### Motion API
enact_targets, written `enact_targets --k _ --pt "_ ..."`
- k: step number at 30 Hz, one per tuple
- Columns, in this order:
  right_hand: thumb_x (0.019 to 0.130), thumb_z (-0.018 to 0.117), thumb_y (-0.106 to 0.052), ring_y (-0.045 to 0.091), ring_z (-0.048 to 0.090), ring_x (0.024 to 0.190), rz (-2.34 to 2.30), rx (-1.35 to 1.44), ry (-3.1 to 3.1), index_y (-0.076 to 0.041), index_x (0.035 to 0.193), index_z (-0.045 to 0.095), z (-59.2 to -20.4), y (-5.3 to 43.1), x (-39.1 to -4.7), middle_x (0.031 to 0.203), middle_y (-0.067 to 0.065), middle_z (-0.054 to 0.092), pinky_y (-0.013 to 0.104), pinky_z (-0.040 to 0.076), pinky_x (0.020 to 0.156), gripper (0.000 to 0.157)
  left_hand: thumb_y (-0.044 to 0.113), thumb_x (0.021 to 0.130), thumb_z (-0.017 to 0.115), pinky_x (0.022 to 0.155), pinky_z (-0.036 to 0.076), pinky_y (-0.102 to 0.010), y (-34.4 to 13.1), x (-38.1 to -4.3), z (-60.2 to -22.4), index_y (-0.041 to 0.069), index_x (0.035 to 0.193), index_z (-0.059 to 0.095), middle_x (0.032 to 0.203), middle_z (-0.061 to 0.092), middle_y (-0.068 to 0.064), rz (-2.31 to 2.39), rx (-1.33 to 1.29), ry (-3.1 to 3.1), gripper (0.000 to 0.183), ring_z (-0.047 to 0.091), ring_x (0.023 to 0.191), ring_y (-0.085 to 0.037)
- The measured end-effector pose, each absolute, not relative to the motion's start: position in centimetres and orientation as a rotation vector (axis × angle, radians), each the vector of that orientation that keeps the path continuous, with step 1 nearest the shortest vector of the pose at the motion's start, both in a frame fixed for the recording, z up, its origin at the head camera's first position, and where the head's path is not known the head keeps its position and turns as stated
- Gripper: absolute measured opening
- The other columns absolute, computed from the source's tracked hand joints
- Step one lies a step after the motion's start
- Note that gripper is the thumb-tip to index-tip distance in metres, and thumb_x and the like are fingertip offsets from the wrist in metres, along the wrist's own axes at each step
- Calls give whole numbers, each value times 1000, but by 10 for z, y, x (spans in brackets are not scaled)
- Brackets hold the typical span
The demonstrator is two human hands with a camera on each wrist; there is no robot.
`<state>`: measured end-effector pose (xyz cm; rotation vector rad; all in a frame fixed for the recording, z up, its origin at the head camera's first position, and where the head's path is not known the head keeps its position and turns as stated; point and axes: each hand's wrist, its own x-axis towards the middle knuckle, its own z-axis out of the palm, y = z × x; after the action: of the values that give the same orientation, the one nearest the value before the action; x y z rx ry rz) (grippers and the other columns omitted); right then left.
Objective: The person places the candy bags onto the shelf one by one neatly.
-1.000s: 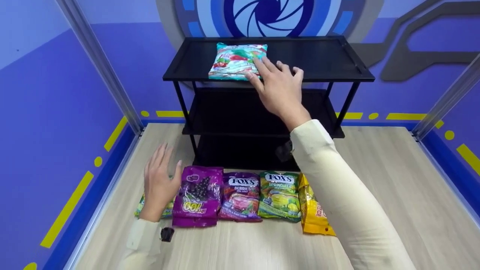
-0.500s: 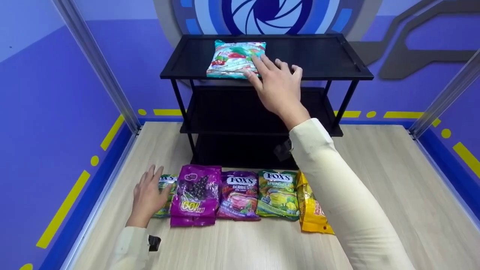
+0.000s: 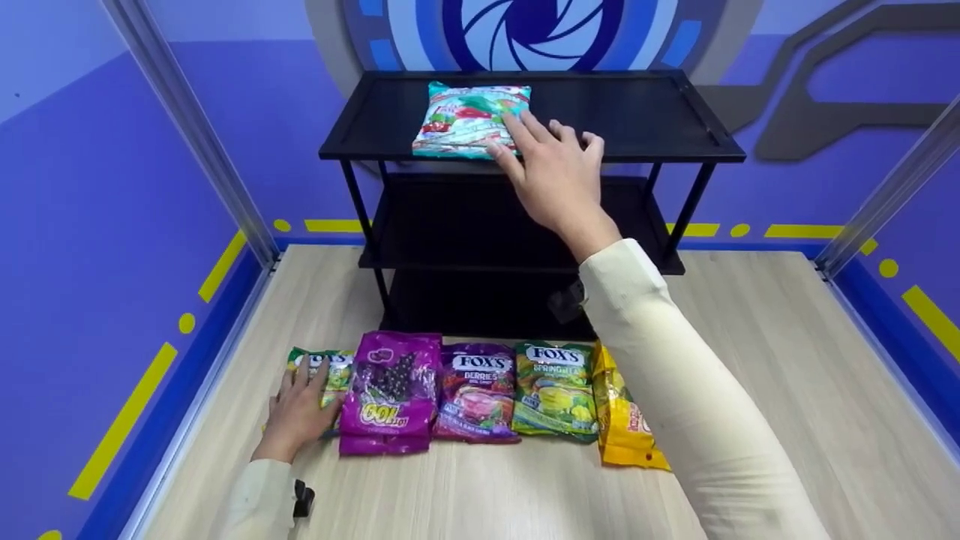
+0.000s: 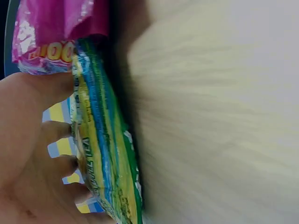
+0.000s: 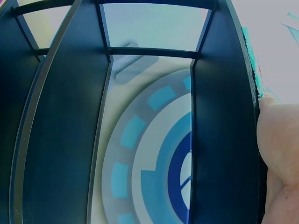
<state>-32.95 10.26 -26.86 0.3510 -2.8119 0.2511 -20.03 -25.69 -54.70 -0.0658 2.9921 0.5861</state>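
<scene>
My left hand (image 3: 298, 412) lies over a green-and-yellow FOX'S candy bag (image 3: 341, 364), the leftmost in a row on the wooden table. In the left wrist view its spread fingertips touch the face of that bag (image 4: 100, 135), all from one side. Right beside it lies a purple candy bag (image 3: 390, 390) with grapes on it. My right hand (image 3: 559, 172) rests, fingers spread, on the right edge of a teal candy bag (image 3: 465, 120), which lies flat on the top tier of a black shelf (image 3: 622, 112). In the right wrist view only a sliver of the teal bag (image 5: 254, 65) shows.
To the right of the purple bag lie a FOX'S Berries bag (image 3: 480, 397), a FOX'S Spring Tea bag (image 3: 556, 394) and a yellow bag (image 3: 622, 420), partly behind my right sleeve. The shelf's lower tiers stand close behind the row. Blue walls (image 3: 90, 225) enclose the table.
My left hand has moved left and come down onto the leftmost green bag, whose top has shifted a little to the left. The right hand keeps its place on the teal bag.
</scene>
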Motion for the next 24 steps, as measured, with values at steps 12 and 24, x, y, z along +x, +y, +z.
enact_targets --k 12,24 --pt "96 15 -67 27 30 145 314 340 -2769 -41 154 13 -267 105 -327 161 -8 23 58 20 113 63 34 99 52 110 16 -74 -259 -198 -551 10 155 21 160 6 -24 509 -21 3003 68 4 143 -54" --pt "98 44 -55 18 31 144 767 442 -2394 -29 147 42 -281 118 -317 154 -7 39 43 23 121 56 35 99 52 107 27 -72 -261 -195 -556 11 153 27 159 13 -26 446 -4 3050 64 11 142 -55"
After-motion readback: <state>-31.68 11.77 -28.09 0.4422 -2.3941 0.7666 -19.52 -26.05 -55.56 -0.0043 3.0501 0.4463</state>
